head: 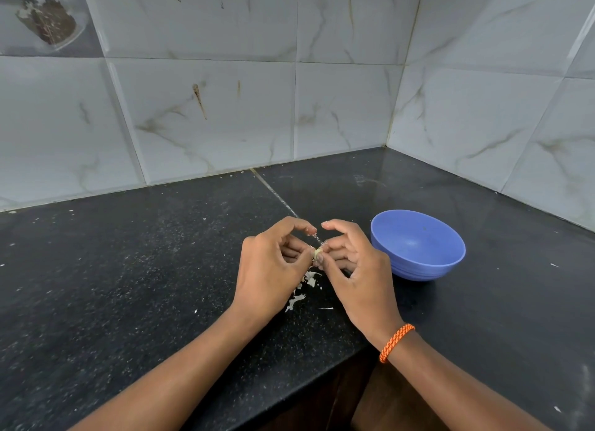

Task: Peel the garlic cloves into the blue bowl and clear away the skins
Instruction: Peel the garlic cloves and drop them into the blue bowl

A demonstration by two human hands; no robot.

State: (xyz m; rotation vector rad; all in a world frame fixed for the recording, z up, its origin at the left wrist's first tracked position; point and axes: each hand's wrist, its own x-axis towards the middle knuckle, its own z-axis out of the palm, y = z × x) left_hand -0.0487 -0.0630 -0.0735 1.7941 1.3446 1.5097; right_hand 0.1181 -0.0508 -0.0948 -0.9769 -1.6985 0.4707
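A small pale garlic clove [317,253] is pinched between both hands above the black counter. My left hand [273,269] holds it from the left with thumb and curled fingers. My right hand [354,269], with an orange braided band at the wrist, pinches it from the right. Most of the clove is hidden by the fingertips. White bits of garlic skin [306,285] lie on the counter just below the hands. The blue bowl [418,245] stands to the right of my right hand, and nothing shows inside it.
The black speckled counter [145,285] runs into a corner of grey marbled wall tiles [206,115] behind and to the right. Its front edge steps back near the bottom middle, with a dark cabinet below. Small white flecks are scattered over the counter.
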